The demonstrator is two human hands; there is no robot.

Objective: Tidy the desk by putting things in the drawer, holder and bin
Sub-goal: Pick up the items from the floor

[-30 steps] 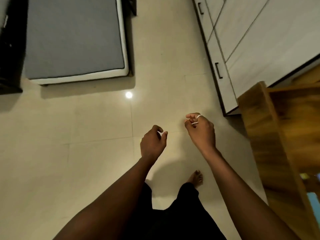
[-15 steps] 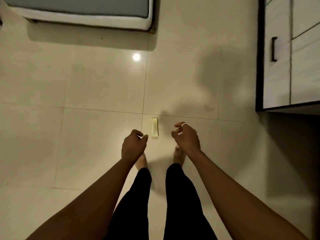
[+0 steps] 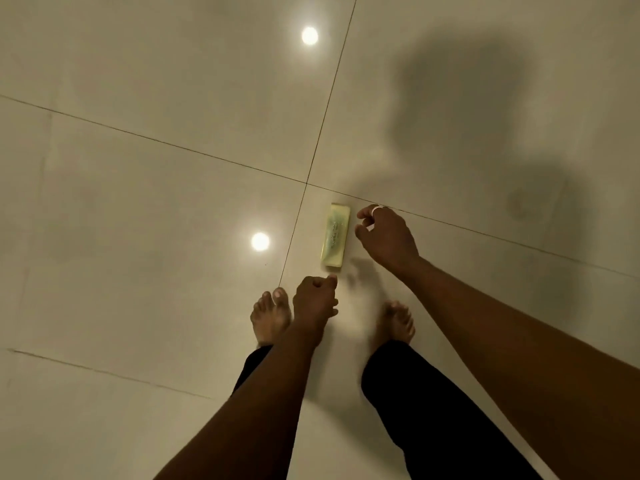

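Head view looks straight down at a pale tiled floor [image 3: 138, 202], glossy enough to throw back two round lamp reflections [image 3: 260, 241], with the person's shadow [image 3: 460, 98] across its far right. Neither the desk nor the drawer, holder or bin is in sight. Black trousers [image 3: 433, 410] and two bare feet stand near the middle, the left foot [image 3: 270, 317] just beside a tile joint, the right foot [image 3: 394, 323] a little apart from it. The right hand [image 3: 388, 237] reaches down with thumb and fingers spread in a loose curve and nothing between them, close by the right long edge of the packet [image 3: 335, 237] but seemingly not yet touching it. The left hand [image 3: 313, 301] hangs in front of the left foot, loosely curled, with nothing visible in it. The packet, small, flat and pale yellow, lies on the floor just ahead of the feet, its long side running away from the person. The step appears to be picking it up. As it lies so flat on a slick tile, a pinch across the narrow width, thumb on one long edge and fingers on the other, should serve best; a push from one side alone would likely make it skate away. The ring [image 3: 375, 208] on one right finger should not hinder this.
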